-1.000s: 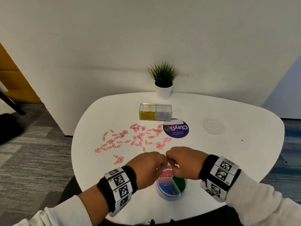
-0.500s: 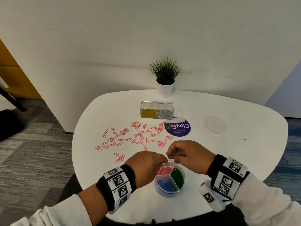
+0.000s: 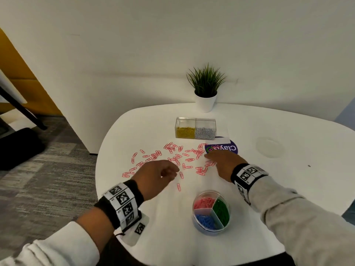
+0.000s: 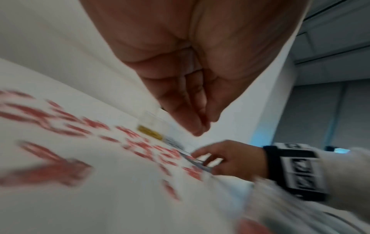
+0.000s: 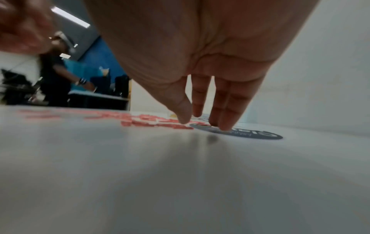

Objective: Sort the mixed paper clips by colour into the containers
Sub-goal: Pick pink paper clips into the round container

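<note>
Straight and slightly spread, the right hand fingers touch down by the sticker, holding nothing. Left hand hovers mid-table, fingers loosely curled, empty. Pink clips lie scattered across the table middle; the round tub stands near its front edge.

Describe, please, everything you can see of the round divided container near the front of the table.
The round container is a low, clear plastic tub, lid off, standing upright on the white table near its front edge. Pale dividers split it into three wedges: pink clips at the far left, green clips at the right, blue clips nearest. Neither hand touches it.
</note>
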`<state>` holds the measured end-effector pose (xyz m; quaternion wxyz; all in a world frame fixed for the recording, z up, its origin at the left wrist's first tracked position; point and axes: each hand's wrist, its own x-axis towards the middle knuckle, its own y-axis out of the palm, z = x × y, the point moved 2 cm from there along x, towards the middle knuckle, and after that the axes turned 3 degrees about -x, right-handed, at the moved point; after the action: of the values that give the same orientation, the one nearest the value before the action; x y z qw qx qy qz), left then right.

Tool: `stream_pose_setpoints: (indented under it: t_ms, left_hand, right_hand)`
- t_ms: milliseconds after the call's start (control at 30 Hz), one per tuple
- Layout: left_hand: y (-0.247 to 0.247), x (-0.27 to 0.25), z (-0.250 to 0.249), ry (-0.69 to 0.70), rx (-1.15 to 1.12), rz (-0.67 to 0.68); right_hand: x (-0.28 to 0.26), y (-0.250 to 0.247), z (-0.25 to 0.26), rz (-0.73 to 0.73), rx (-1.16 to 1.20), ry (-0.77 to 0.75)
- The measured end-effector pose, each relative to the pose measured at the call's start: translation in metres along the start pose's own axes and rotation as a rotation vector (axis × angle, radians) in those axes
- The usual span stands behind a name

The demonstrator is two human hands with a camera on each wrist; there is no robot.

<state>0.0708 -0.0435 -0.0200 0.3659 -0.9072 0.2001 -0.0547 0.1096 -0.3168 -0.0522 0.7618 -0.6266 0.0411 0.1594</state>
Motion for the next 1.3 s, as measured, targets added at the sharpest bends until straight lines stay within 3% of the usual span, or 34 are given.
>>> stream_pose_setpoints:
  t_ms: [200, 400, 600, 733, 900, 1133, 1300]
  left_hand:
    - [-0.028, -0.009, 0.069, -0.186, 0.302, 0.118]
    - [-0.012, -0.007, 0.078, -0.058, 0.475, 0.211]
    - [-0.005, -0.008, 0.066, 0.028, 0.635, 0.246]
    - [-0.004, -0.006, 0.069, -0.017, 0.668, 0.226]
    - [-0.002, -0.005, 0.064, -0.066, 0.675, 0.169]
    - [0.003, -0.006, 0.052, -0.112, 0.714, 0.153]
    - [-0.004, -0.005, 0.059, -0.194, 0.67, 0.096]
  right_hand:
    - [0.018, 0.004, 0.006, -0.009, -0.166, -0.105]
    - [0.015, 0.006, -0.001, -0.078, -0.106, 0.054]
    - [-0.002, 0.0, -0.018, -0.055, 0.06, 0.163]
    - [-0.035, -0.021, -0.002, -0.148, 0.322, 0.045]
    - [-0.088, -0.031, 0.039, -0.067, 0.537, -0.235]
    - [-0.099, -0.012, 0.04, -0.011, 0.181, -0.255]
    - [-0.097, -0.009, 0.027, -0.101, 0.379, -0.166]
